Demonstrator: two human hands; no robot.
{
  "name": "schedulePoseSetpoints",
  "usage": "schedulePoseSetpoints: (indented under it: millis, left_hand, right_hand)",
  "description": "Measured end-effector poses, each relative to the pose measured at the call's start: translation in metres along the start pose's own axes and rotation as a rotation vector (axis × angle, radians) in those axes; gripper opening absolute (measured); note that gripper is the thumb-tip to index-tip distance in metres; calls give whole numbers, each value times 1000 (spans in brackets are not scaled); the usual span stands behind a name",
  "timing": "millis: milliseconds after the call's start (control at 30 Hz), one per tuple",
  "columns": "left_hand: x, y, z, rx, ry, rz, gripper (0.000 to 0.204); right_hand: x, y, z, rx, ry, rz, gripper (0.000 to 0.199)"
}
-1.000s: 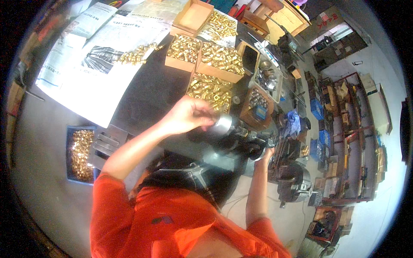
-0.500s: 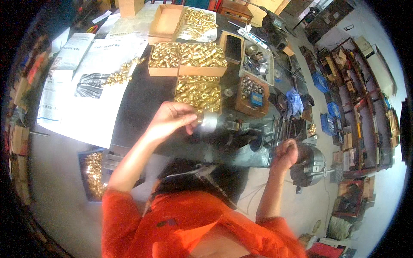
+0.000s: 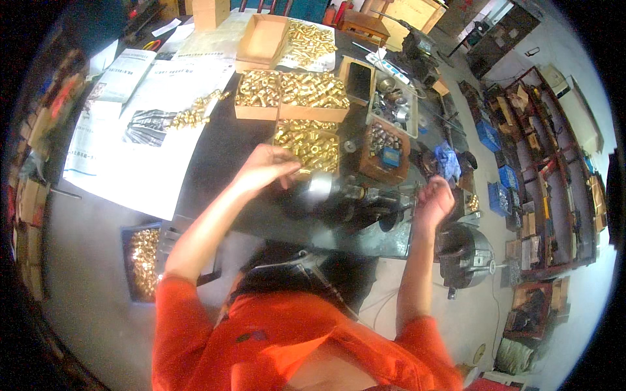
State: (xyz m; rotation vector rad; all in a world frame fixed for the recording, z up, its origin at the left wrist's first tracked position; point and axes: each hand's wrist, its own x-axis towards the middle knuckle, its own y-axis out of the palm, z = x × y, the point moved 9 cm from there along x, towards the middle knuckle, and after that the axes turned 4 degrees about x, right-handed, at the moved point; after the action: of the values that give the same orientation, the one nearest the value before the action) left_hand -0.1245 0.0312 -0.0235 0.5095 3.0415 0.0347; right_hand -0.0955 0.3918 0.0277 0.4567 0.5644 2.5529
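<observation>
My left hand (image 3: 266,168) is closed in a pinch just left of the round metal chuck (image 3: 319,186) of a small bench machine. Whatever lies between its fingertips is too small and blurred to name; brass colour shows beside them. Directly behind is a box of brass fittings (image 3: 308,144). My right hand (image 3: 435,201) forms a fist at the right end of the machine, near a blue cloth (image 3: 447,161). What that fist grips is hidden. From the chuck, the machine's dark spindle (image 3: 385,197) runs right toward my right hand.
Two more boxes of brass fittings (image 3: 313,96) stand farther back, near an empty carton (image 3: 263,38). Newspaper (image 3: 137,159) with loose fittings covers the left side. A wooden tray of metal parts (image 3: 383,151) and a plastic tray (image 3: 398,107) lie right. A blue bin (image 3: 143,264) sits low left.
My right hand has moved up and away from me, still closed. My left hand has shifted slightly left and away from the chuck. The whole view has tilted a little.
</observation>
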Motion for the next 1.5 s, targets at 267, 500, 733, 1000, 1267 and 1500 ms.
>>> schedulePoseSetpoints:
  millis: [267, 500, 733, 1000, 1267, 1500]
  left_hand:
    - [28, -31, -9, -57, 128, -177, 24]
    - [-33, -200, 40, 470, -10, -704, 18]
    - [7, -241, 22, 1209, -148, -740, 34]
    - [39, -245, 42, 1566, -273, -683, 22]
    - [-34, -94, -4, 29, 58, -161, 16]
    - [-37, 17, -36, 18, 241, 51, 9]
  right_hand:
    - [-75, -62, -6, 13, 98, -62, 19]
    - [-57, -99, -95, -31, 286, -225, 13]
    - [-39, -128, -112, -48, 276, -91, 24]
    - [-53, -106, -97, -22, 255, -207, 13]
    - [-63, -98, -88, -63, 250, -175, 16]
    - [-68, -97, -79, -46, 248, -202, 10]
